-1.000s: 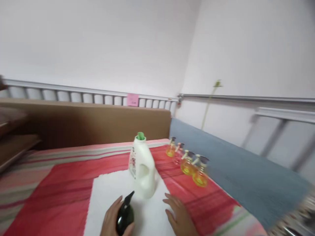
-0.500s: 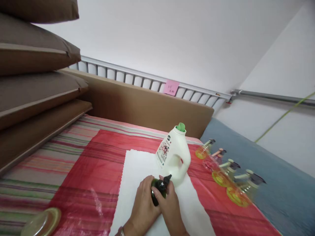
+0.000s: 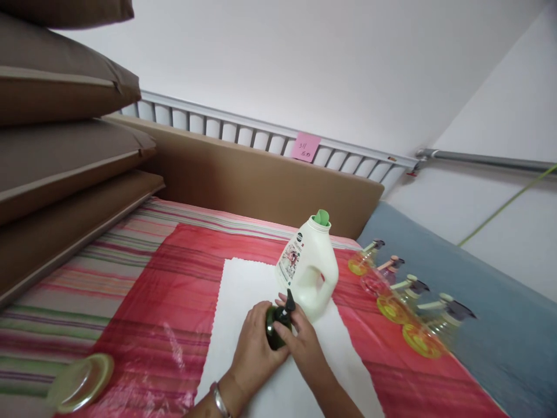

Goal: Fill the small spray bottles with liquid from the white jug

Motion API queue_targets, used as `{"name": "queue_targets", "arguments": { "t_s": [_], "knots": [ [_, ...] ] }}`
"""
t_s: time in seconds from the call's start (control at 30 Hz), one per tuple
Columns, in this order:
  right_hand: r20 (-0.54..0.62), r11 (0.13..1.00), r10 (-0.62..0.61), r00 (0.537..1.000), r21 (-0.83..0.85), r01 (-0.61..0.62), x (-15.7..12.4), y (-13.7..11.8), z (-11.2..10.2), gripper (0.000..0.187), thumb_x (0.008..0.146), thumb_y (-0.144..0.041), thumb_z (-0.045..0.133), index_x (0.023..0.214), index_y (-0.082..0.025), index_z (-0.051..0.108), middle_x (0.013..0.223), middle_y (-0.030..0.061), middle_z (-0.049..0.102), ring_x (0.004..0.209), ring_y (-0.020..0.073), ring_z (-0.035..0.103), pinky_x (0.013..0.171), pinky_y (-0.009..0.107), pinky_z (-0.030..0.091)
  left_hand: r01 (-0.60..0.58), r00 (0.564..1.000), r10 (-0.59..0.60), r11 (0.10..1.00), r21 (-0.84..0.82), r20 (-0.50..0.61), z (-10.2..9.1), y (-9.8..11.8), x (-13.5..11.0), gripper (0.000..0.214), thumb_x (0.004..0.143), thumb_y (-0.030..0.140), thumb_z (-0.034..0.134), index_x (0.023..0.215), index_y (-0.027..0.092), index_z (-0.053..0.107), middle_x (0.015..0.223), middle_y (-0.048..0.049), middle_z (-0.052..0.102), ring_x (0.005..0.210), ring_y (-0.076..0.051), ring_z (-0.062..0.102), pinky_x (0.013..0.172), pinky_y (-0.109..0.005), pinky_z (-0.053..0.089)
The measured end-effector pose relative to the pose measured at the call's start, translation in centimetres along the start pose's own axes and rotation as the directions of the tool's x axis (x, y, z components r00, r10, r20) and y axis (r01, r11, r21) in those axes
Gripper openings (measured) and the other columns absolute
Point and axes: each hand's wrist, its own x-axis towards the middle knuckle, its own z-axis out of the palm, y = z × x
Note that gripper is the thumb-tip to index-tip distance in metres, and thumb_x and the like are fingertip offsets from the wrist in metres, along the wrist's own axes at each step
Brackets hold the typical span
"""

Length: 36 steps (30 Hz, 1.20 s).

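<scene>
A small dark green pump bottle (image 3: 278,335) with a black pump top is held over the white cloth (image 3: 243,278). My left hand (image 3: 255,342) wraps its left side, with a bracelet at the wrist. On the right, my right hand (image 3: 304,342) has its fingers round the bottle just below the pump nozzle, thumb across the front. Just beyond my hands stands a large cream jug (image 3: 319,255) with a handle, a printed label and a green spout in its open neck.
Several spray bottles (image 3: 429,331) with clear yellow or pink bodies line the right edge of the red sheet (image 3: 148,325). A round lidded container (image 3: 82,383) sits at the lower left. Brown cushions (image 3: 65,145) are stacked at left; a brown board (image 3: 243,168) stands behind.
The pump nozzle has swung from pointing right to pointing more upward and away. My right hand has shifted slightly round the bottle's neck. The whole view has tilted a little.
</scene>
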Motion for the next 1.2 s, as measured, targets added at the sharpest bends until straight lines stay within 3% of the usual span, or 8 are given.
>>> {"name": "queue_targets", "arguments": {
  "t_s": [0.13,0.3,0.5,0.63,0.77,0.83,1.03,1.2],
  "knots": [
    [-0.127,0.996,0.078,0.989,0.044,-0.073,0.0,0.6,0.2,0.044,0.065,-0.027,0.064,0.106,-0.018,0.052,0.108,0.0105,0.062,0.103,0.0268,0.057,0.093,0.045,0.043,0.015,1.0,-0.015,1.0,0.024,-0.009,0.2,-0.3,0.0,0.054,0.067,0.021,0.06,0.117,0.015,0.041,0.113,-0.0121,0.053,0.105,-0.025,0.052,0.093,-0.044,0.043],
    [-0.026,0.998,0.045,0.999,0.04,-0.044,0.5,-0.5,-0.3,0.028,0.065,-0.025,0.063,0.091,-0.018,0.058,0.097,0.0068,0.065,0.1,0.0258,0.058,0.094,0.043,0.041,0.085,0.996,-0.085,0.996,-0.001,-0.005,0.1,-0.5,0.2,0.056,0.066,0.025,0.063,0.117,0.014,0.041,0.111,-0.0121,0.053,0.105,-0.025,0.052,0.093,-0.044,0.044],
    [-0.126,0.968,0.054,0.991,-0.236,-0.083,0.2,-2.4,0.4,0.029,0.064,-0.032,0.065,0.088,-0.018,0.059,0.089,0.0067,0.067,0.089,0.026,0.06,0.085,0.042,0.045,0.028,0.999,-0.027,0.999,0.024,-0.028,0.5,-0.5,-0.4,0.057,0.067,0.022,0.062,0.119,0.014,0.039,0.116,-0.0141,0.052,0.11,-0.027,0.05,0.095,-0.047,0.042],
    [-0.013,0.976,0.007,1.0,-0.217,-0.01,0.1,-3.8,0.2,0.024,0.067,-0.029,0.063,0.088,-0.018,0.06,0.089,0.0061,0.067,0.09,0.0251,0.06,0.083,0.038,0.046,0.008,0.999,-0.008,1.0,0.0,-0.043,0.0,0.2,-0.6,0.058,0.068,0.02,0.062,0.12,0.014,0.037,0.116,-0.0141,0.051,0.111,-0.026,0.049,0.096,-0.046,0.042],
    [0.226,0.999,0.011,0.974,-0.049,0.0,0.1,-4.6,-0.7,0.028,0.07,-0.023,0.059,0.098,-0.019,0.061,0.097,0.004,0.067,0.096,0.0237,0.059,0.088,0.037,0.044,-0.026,0.999,0.026,1.0,-0.015,-0.047,-1.0,0.8,-0.8,0.062,0.068,0.02,0.063,0.123,0.019,0.035,0.117,-0.0111,0.052,0.11,-0.025,0.05,0.095,-0.044,0.043],
    [0.263,1.0,0.015,0.965,0.017,-0.02,0.1,-4.1,-0.8,0.032,0.072,-0.024,0.057,0.104,-0.02,0.06,0.107,0.0048,0.065,0.104,0.024,0.056,0.093,0.04,0.041,-0.016,0.998,0.017,1.0,0.01,-0.055,-1.2,0.6,-0.9,0.069,0.066,0.021,0.066,0.126,0.018,0.033,0.118,-0.0118,0.052,0.111,-0.026,0.05,0.094,-0.045,0.044],
    [-0.063,0.987,0.057,0.996,-0.146,-0.066,-0.1,-1.7,0.1,0.032,0.062,-0.026,0.065,0.092,-0.018,0.058,0.095,0.0068,0.066,0.095,0.0262,0.059,0.091,0.043,0.042,0.004,0.999,0.0,0.996,0.088,-0.052,-0.1,-0.5,-1.4,0.07,0.069,0.024,0.064,0.13,0.013,0.031,0.121,-0.0164,0.05,0.113,-0.029,0.048,0.094,-0.049,0.042],
    [-0.001,0.985,0.056,0.998,-0.161,-0.056,0.2,-2.7,-0.6,0.022,0.064,-0.027,0.064,0.084,-0.019,0.062,0.083,0.0036,0.067,0.088,0.0259,0.06,0.081,0.039,0.047,0.033,0.998,-0.029,0.996,0.088,-0.057,0.3,-0.7,-1.5,0.07,0.07,0.027,0.063,0.131,0.014,0.031,0.123,-0.0157,0.048,0.115,-0.029,0.046,0.096,-0.05,0.04]
  ]
}}
